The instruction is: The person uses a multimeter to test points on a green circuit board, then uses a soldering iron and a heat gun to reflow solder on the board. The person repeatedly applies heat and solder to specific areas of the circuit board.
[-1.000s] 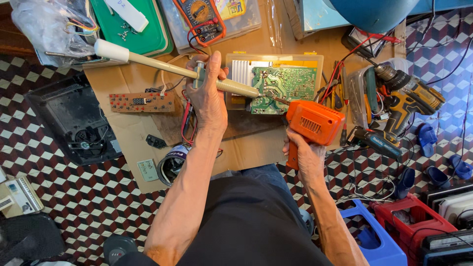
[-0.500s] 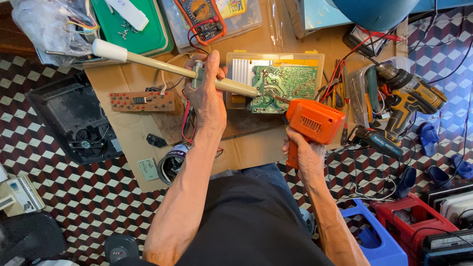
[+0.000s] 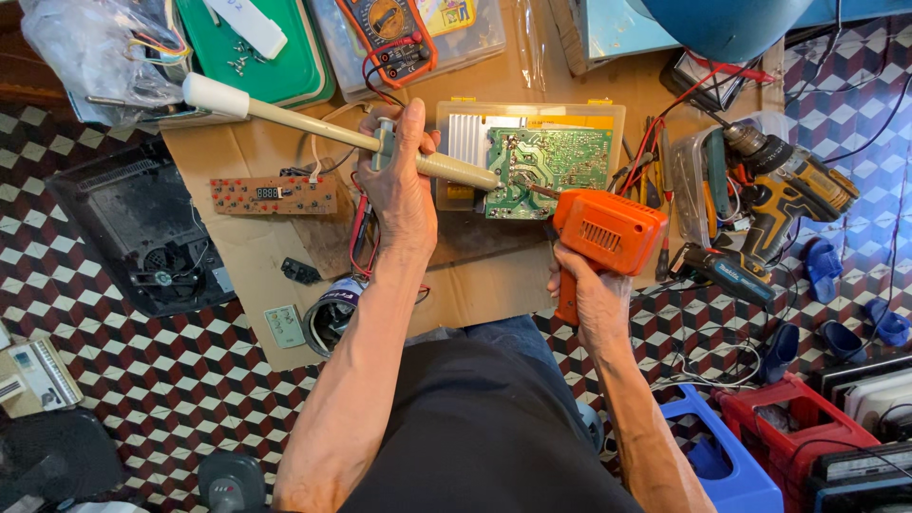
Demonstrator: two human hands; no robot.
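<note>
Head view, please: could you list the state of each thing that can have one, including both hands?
Left hand: closed around the cream desoldering pump, its tip on the board.
Right hand: gripping the orange soldering gun, tip at the green circuit board.
Green circuit board: lying flat, solder side up.
Multimeter: lying flat, leads plugged in.
Yellow cordless drill: lying on its side, unheld.

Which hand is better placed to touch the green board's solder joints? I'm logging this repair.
Probably the right hand: its orange soldering gun points at the green circuit board. The left hand holds the cream desoldering pump.
</note>
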